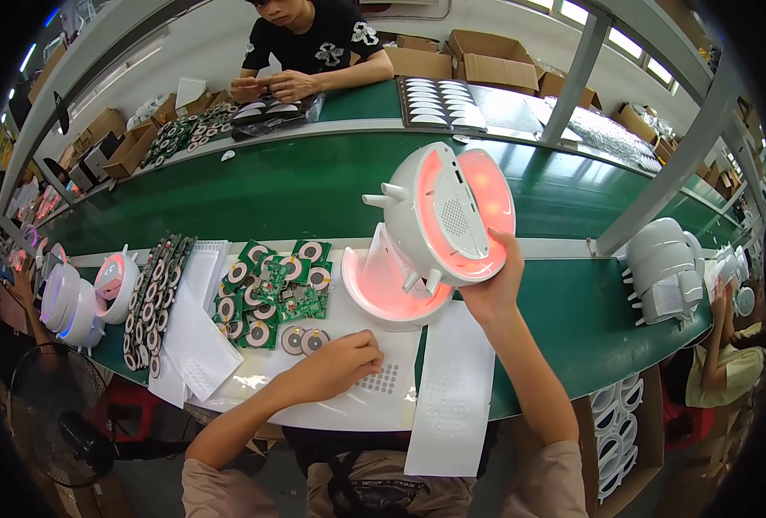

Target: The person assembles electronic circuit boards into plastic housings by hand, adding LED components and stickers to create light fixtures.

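My right hand [497,281] grips a white rounded light-up speaker [417,194] by its lower edge, tilted above the table. Its rim glows pink, round a panel with a speaker grille and ports; stubby legs stick out. Beneath it rests a curved white housing [359,289], also lit pink and partly covered by the speaker. My left hand [348,358] is low over a sheet of small grey round dots [381,380], its fingers bent together. Whatever they pinch, if anything, is hidden. Beside that hand lie two round coils [303,340].
Green circuit boards with coils [271,289] are heaped left of centre, near a stacked row of coils [154,298] and white sheets [197,345]. Finished-looking white units [664,268] stand right. A white strip [452,388] overhangs the front edge. Across the green belt [314,186], a co-worker [314,52] handles parts.
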